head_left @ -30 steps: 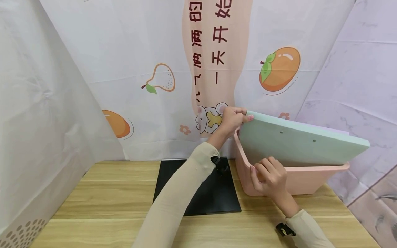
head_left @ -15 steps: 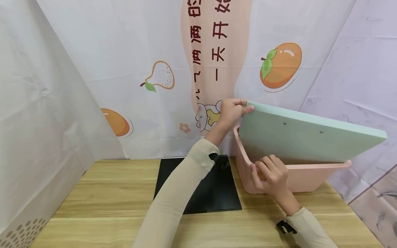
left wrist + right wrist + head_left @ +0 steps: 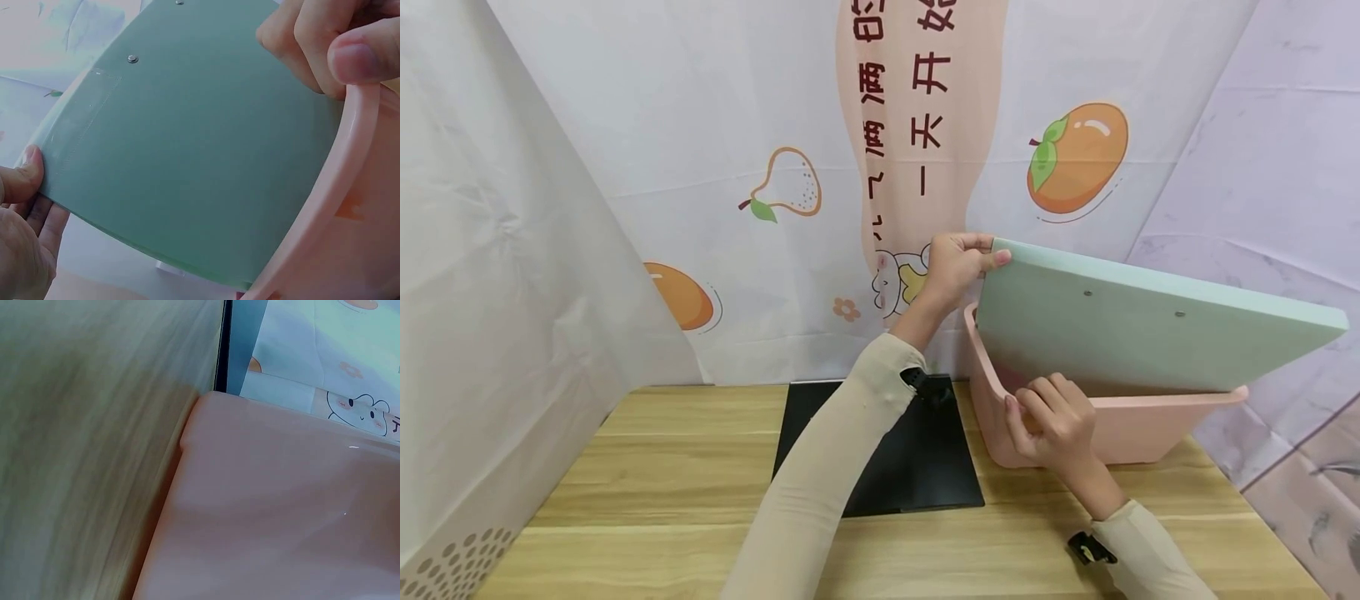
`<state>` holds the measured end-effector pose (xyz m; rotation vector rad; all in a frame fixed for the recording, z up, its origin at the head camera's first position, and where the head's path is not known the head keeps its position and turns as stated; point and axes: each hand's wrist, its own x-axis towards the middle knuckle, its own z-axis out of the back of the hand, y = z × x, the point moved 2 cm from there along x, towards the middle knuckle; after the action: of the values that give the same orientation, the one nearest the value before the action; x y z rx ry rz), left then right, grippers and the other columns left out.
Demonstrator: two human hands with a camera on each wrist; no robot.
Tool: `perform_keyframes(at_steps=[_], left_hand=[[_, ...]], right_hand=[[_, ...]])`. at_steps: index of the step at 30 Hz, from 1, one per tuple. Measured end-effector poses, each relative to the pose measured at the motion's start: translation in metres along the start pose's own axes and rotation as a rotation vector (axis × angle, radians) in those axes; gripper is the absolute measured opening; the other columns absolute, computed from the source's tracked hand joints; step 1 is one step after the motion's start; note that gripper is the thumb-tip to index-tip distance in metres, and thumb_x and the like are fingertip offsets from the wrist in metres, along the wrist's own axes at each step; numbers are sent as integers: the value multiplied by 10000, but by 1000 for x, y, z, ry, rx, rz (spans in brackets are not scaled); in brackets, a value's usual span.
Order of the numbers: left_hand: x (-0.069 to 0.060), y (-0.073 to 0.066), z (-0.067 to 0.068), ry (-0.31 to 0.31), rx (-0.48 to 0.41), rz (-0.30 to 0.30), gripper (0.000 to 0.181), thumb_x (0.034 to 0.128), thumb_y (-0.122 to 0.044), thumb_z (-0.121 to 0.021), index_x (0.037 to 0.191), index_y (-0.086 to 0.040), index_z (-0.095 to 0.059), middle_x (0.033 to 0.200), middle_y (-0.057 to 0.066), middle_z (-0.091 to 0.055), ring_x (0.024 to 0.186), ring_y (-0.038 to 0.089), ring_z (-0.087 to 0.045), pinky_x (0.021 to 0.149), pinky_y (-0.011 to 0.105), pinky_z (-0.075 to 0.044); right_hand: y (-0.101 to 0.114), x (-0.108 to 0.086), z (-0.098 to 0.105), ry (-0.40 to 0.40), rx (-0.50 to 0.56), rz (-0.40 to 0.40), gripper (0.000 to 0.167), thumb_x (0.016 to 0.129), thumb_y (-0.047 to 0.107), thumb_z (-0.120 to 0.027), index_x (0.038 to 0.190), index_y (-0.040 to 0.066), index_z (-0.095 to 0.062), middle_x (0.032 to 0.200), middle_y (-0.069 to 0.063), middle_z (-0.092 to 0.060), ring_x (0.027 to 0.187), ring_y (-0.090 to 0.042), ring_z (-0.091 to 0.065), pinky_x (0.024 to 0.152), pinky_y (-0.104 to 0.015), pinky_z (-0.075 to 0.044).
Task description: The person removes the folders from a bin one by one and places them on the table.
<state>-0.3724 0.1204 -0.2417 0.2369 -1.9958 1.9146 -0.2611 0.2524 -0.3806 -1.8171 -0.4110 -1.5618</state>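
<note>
A mint-green file binder (image 3: 1150, 325) with two metal rivets stands tilted in the pink plastic bin (image 3: 1127, 433), its upper part above the rim. My left hand (image 3: 951, 271) pinches the binder's upper left corner between thumb and fingers. In the left wrist view, a clear label pocket (image 3: 81, 125) shows along the binder's spine. At the bin's front left corner, my right hand (image 3: 1054, 425) grips the rim, thumb outside and fingers curled over it. The binder's lower part is hidden inside the bin. Only the bin's outer wall (image 3: 269, 494) shows in the right wrist view, not the hand.
A flat black panel-like thing (image 3: 917, 467) lies on the wooden table (image 3: 662, 475), left of the bin and partly under the left forearm. Printed white cloth (image 3: 700, 125) hangs close behind and on both sides.
My left hand has risen with the binder, whose right end has swung up and further right. A pale purple edge behind it is now hidden. The right hand stays on the rim.
</note>
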Motion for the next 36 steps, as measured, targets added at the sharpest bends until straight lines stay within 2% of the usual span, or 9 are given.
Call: perform_keyframes(at_steps=[9,15,20,26,32,36], left_hand=[[1,-4,9,134,21,50,180,853,-67,-816,982,54,-783,932,153,-780,752,107,-687,694,262,-603],[3,-6,11,188,42,80,198,872,-75,-800,1024,50,-777,988,150,-777,775,91,-679,704,253,-603],[2,-9,11,176,34,88,218,876,-86,-799,1053,40,-776,1007,141,-779,780,76,-670,691,224,-583],[-1,-19,12,132,11,13,191,868,-53,-798,1027,51,-777,951,140,-783,755,82,-664,672,220,-568],[-4,-34,17,87,-21,-34,186,857,-13,-796,1021,71,-769,940,171,-783,732,73,-682,708,236,-604],[-5,-43,21,41,-8,-70,183,845,-12,-809,1006,67,-774,938,180,-783,729,58,-673,680,200,-573]], right_hand=[[0,-2,0,10,-5,-8,405,916,170,-601,545,14,-557,539,-100,-493,469,-234,-354,409,-335,-262],[0,-1,0,9,-4,-10,415,925,177,-598,546,13,-558,539,-103,-497,468,-237,-355,409,-336,-262],[1,0,0,-1,-5,-4,437,943,184,-588,541,17,-550,535,-96,-488,466,-232,-348,409,-333,-253],[1,0,-2,-5,-12,-2,443,947,192,-586,542,18,-548,536,-95,-483,466,-231,-343,407,-334,-247],[1,-1,-3,-11,-11,-1,424,931,179,-599,543,18,-547,535,-100,-489,461,-233,-348,402,-335,-250],[2,-2,-2,-12,-16,-6,428,933,181,-595,542,18,-539,532,-95,-478,458,-227,-341,401,-332,-245]])
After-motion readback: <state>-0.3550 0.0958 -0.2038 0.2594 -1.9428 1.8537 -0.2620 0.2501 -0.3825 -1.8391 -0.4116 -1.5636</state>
